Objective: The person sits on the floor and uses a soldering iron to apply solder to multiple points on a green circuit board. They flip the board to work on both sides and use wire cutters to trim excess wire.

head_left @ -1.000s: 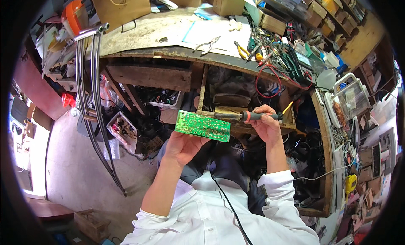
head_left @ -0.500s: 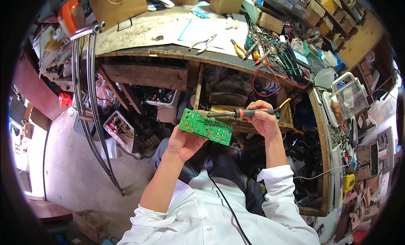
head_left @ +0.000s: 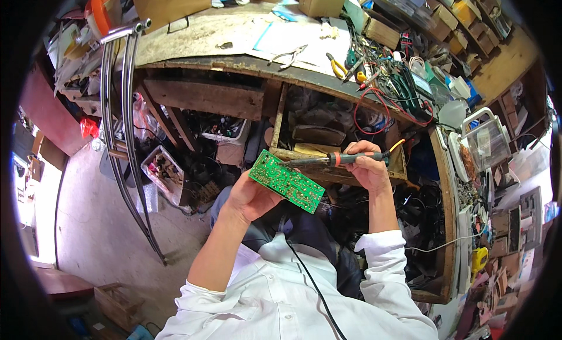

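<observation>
A green circuit board (head_left: 293, 186), dotted with solder joints, is held tilted over my lap. My left hand (head_left: 250, 198) grips it by its left end and lower edge, with some fingers hidden beneath. In my right hand (head_left: 370, 169) is a soldering iron (head_left: 335, 159) with a red and black handle, pinched between thumb and fingers. The iron's shaft points left across the board's upper edge. Its tip is close to the upper left part of the board; whether it touches cannot be made out.
Beyond my hands stands a wooden workbench (head_left: 234, 63) with pliers (head_left: 288, 57), yellow-handled cutters (head_left: 336, 66) and a looped red cable (head_left: 356, 118). A bent metal tube frame (head_left: 130, 100) rises at the left. An open drawer of dark clutter (head_left: 404, 223) lies to the right.
The board has turned clockwise, its right end dropping lower, and my left hand has turned with it. The soldering iron keeps nearly the same pose. The whole view has shifted slightly.
</observation>
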Demonstrator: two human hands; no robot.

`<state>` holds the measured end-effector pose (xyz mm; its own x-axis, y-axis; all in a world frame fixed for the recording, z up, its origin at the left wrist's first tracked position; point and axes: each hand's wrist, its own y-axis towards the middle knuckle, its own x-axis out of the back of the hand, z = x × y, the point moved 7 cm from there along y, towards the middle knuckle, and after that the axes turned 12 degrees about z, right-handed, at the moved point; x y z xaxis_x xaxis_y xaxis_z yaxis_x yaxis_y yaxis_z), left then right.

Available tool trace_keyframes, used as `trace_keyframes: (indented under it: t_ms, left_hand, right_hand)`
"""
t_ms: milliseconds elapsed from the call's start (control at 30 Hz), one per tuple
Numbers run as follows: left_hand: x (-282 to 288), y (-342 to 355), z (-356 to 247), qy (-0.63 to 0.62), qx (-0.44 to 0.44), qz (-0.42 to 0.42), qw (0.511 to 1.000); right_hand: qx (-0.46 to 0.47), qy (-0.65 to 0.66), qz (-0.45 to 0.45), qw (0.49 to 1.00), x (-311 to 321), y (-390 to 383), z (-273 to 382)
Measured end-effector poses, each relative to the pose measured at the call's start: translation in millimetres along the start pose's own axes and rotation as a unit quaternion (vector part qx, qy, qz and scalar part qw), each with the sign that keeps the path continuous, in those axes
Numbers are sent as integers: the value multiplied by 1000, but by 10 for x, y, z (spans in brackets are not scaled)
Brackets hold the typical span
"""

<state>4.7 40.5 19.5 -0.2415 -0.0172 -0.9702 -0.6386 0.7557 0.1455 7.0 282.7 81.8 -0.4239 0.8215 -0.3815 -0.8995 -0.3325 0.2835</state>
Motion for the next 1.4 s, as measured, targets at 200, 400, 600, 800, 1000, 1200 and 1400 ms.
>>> trace_keyframes:
  t_ms: [200, 400, 600, 800, 1000, 1200, 1400]
  left_hand:
    - [3, -2, 3, -8, -8, 7, 1000]
    - [-17, -18, 0, -14, -5, -3, 1000]
    - [15, -21, 0, -5, 12, 14, 1000]
    - [6, -32, -12, 23, 15, 13, 1000]
    - [56, -48, -14, 33, 24, 18, 999]
    - [72, -59, -7, 31, 31, 18, 999]
    - [97, -65, 1, 23, 45, 15, 999]
  right_hand:
    - [-5, -7, -1, 1000, -11, -3, 0]
    - [-10, -11, -2, 1000, -24, 1, 0]
    - [-10, -6, 13, 1000, -28, 5, -7]
    - [-13, -4, 19, 1000, -12, 5, -15]
    - [-19, -8, 13, 1000, 1, -1, -23]
    - [-21, -19, 20, 999, -22, 9, -11]
    - [-20, -24, 18, 999, -45, 13, -4]
